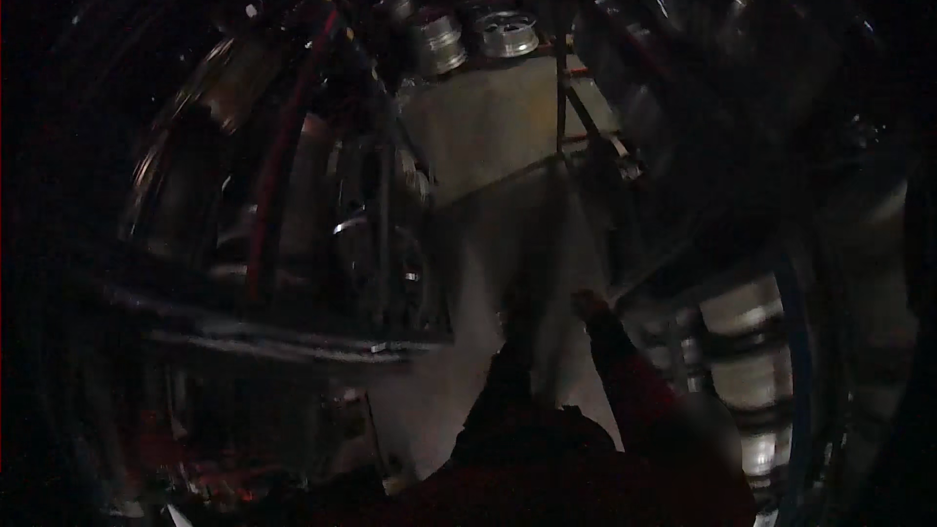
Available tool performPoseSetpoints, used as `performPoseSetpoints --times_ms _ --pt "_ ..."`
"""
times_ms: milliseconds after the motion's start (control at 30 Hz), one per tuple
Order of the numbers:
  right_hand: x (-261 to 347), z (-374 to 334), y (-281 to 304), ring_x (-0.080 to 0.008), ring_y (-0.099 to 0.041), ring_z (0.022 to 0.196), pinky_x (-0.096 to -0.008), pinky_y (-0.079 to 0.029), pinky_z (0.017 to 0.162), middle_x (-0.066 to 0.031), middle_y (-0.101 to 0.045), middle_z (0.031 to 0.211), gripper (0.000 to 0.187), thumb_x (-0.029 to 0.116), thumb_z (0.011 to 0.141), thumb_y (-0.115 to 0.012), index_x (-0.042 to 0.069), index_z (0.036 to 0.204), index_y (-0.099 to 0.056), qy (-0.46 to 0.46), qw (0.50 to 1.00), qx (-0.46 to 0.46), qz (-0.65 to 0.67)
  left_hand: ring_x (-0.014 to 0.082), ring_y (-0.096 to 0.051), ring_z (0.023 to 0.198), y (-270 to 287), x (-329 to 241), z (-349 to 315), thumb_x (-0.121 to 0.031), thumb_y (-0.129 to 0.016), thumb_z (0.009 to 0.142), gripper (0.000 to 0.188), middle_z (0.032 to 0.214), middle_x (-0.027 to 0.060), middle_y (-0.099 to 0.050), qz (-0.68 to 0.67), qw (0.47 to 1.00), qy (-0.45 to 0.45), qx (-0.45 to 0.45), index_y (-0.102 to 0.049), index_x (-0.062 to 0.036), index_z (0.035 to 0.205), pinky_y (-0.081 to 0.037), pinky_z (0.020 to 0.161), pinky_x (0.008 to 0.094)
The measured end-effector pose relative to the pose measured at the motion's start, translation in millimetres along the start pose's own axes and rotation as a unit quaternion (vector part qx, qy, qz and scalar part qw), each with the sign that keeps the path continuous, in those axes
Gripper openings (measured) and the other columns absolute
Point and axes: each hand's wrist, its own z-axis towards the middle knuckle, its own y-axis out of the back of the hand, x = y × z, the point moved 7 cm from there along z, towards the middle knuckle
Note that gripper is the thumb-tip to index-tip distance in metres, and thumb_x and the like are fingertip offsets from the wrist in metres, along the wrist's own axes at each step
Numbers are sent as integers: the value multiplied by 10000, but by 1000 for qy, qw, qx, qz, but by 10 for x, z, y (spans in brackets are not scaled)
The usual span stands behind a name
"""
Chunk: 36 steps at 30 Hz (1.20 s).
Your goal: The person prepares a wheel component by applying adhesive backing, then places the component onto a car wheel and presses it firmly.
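My right hand (589, 304) hangs low over the grey floor (468, 371), at the end of a dark red sleeve. Blur and darkness hide how its fingers lie, and no object can be made out in it. To its left, my left forearm (500, 385) reaches forward in a dark sleeve. The left hand itself is lost in shadow, so its fingers and anything in them are hidden. Nearest to the right hand is the edge of a low rack on the right.
Ahead, a silver wheel rim (508, 34) and another rim (437, 42) sit above a pale panel (498, 127). Racks with shiny round parts line the left, with a red post (283, 166). At lower right, a blue post (798, 351) borders shelves of metal parts (747, 376).
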Motion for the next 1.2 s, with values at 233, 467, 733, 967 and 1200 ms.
performPoseSetpoints --times_ms 233,467,733,967,1200 --pt "998 1815 -133 -291 -585 985 -425 -482 803 -168 -605 1186 399 253 874 -651 70 1225 -599 39 991 76 -107 227 -627 790 -281 -2231 795 -256 -490 969 260 954 73 -681 -38 992 -123 -16 -624 -97 1126 -505 714 344" --pt "98 2301 634 -299 -575 1036 -428 -477 843 -178 -591 1220 411 252 865 -652 65 1226 -597 -186 954 63 -224 210 -616 810 -933 -6616 -268 -247 -474 976 259 957 55 -672 38 833 -546 87 -610 -107 1147 -492 740 341" --pt "501 3884 1021 -309 -565 1094 -431 -472 888 -190 -575 1259 424 250 855 -654 58 1228 -595 -274 929 48 -243 190 -604 833 -1406 -9844 -1700 -237 -455 985 261 960 34 -661 40 393 -867 304 -594 -118 1170 -478 770 338" --pt "2868 6722 919 -318 -555 1145 -433 -468 928 -200 -561 1293 436 249 846 -655 53 1230 -594 -117 986 0 -119 173 -593 853 -1836 -12275 -1056 -229 -438 992 264 963 16 -652 88 430 -867 235 -579 -128 1191 -465 796 336" --pt "4552 8989 637 -326 -546 1196 -436 -463 968 -210 -547 1327 448 247 837 -657 47 1232 -592 62 993 53 -87 155 -582 873 -2240 -13345 -5 -220 -422 999 269 966 -2 -643 69 363 -874 315 -565 -139 1212 -453 823 333"
